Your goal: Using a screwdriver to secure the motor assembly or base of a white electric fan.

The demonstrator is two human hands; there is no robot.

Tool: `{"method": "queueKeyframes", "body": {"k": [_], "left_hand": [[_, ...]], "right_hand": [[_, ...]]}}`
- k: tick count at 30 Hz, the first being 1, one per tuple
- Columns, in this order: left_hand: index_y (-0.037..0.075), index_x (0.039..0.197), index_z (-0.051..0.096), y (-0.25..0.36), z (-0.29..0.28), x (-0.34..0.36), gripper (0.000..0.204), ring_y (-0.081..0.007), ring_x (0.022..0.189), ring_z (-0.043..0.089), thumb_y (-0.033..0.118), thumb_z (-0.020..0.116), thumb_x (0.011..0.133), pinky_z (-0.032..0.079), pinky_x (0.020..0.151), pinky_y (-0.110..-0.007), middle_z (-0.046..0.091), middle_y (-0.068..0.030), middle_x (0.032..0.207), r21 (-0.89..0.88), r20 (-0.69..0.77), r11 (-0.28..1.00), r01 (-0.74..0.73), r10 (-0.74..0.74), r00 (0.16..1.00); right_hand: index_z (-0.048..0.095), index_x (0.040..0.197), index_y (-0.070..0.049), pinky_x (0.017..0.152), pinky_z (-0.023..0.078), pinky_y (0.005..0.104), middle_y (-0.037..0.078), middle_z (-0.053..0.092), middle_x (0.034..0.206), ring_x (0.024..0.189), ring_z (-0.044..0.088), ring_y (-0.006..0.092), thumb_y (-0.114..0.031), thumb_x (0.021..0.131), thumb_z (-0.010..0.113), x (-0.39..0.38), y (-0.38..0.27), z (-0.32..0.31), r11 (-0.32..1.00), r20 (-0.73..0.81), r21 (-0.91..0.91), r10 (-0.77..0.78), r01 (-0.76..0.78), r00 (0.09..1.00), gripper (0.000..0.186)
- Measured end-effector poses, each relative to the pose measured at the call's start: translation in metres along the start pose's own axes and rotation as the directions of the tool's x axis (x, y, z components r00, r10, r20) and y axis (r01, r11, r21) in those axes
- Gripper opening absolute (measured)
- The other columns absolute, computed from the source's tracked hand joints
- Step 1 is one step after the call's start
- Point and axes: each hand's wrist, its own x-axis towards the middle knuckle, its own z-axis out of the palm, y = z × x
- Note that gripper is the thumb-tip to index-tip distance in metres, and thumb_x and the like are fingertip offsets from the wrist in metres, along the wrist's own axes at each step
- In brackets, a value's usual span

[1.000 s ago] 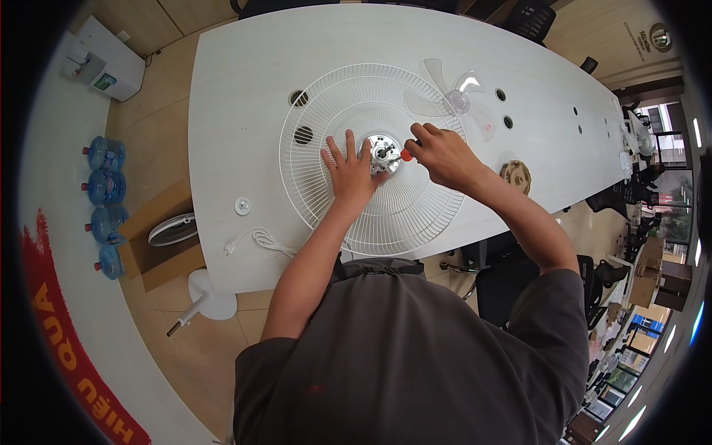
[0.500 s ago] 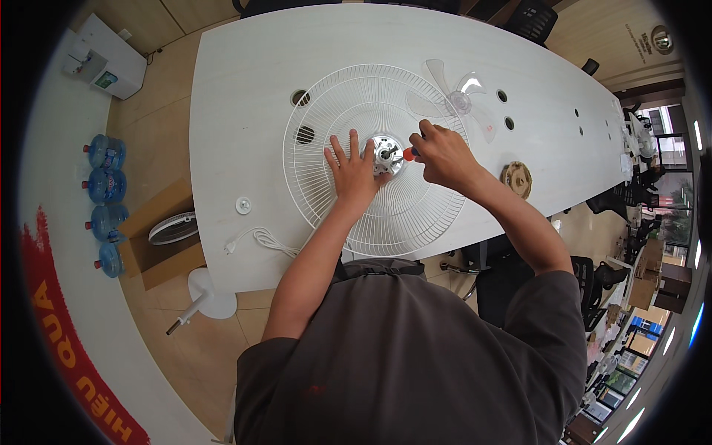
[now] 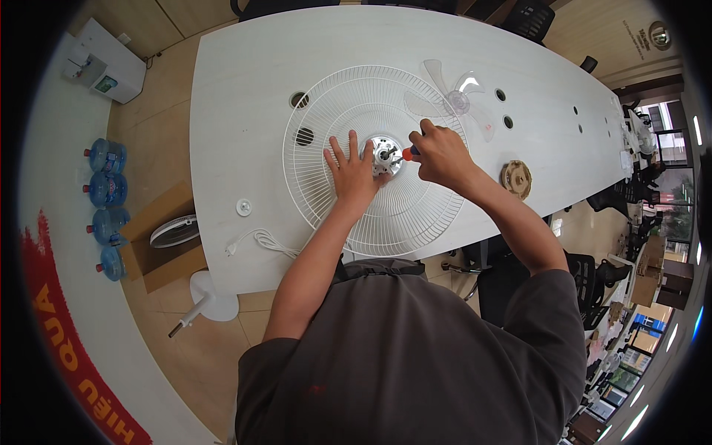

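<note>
A round white wire fan guard (image 3: 406, 225) lies on the white table, with a silvery motor hub (image 3: 385, 165) at its centre. My left hand (image 3: 351, 171) rests on the wires just left of the hub, fingers spread and the thumb reaching toward it. Above the guard's right half, my right hand (image 3: 444, 158) is closed round a screwdriver (image 3: 407, 154) with an orange and dark handle, its shaft pointed left at the hub. The exact spot its tip touches is too small to make out. Partly beneath the guard's far right edge sits a clear fan blade (image 3: 459, 102).
Right of the guard lies a brown round part (image 3: 516, 179). A small white knob (image 3: 243, 207) and a coiled white cable (image 3: 271, 240) are near the table's left edge. On the floor stand an open cardboard box (image 3: 174, 267), a white fan base (image 3: 215, 295) and several water bottles (image 3: 107, 190).
The screwdriver and my right hand have shifted very slightly at the hub. My left hand keeps its place on the guard.
</note>
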Motion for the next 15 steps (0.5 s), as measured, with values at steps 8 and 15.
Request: {"method": "queueKeyframes", "body": {"k": [8, 15], "left_hand": [[0.014, 0.147, 0.048, 0.000, -0.002, 0.001, 0.090, -0.0551, 0.147, 0.006, 0.058, 0.077, 0.074, 0.001, 0.115, -0.070, 0.024, -0.0203, 0.161, 0.000, 0.009, 1.000, -0.003, 0.003, 1.000], [0.013, 0.148, 0.046, -0.008, 0.001, 0.002, 0.092, -0.0556, 0.147, 0.005, 0.062, 0.074, 0.076, 0.001, 0.115, -0.071, 0.021, -0.0217, 0.162, -0.008, 0.061, 0.999, 0.047, -0.047, 0.997]], "right_hand": [[0.066, 0.091, -0.002, 0.059, 0.052, 0.0402, 0.014, 0.057, 0.085, 0.069, 0.065, 0.0308, -0.006, 0.070, 0.079, -0.002, -0.002, -0.002, 0.999, 0.006, -0.039, 0.034, -0.034, 0.999, 0.025], [0.068, 0.097, -0.004, 0.062, 0.054, 0.0403, 0.013, 0.063, 0.088, 0.077, 0.068, 0.0292, -0.011, 0.075, 0.079, -0.042, 0.017, -0.021, 0.977, -0.239, 0.161, 0.172, -0.136, 0.956, 0.026]]}}
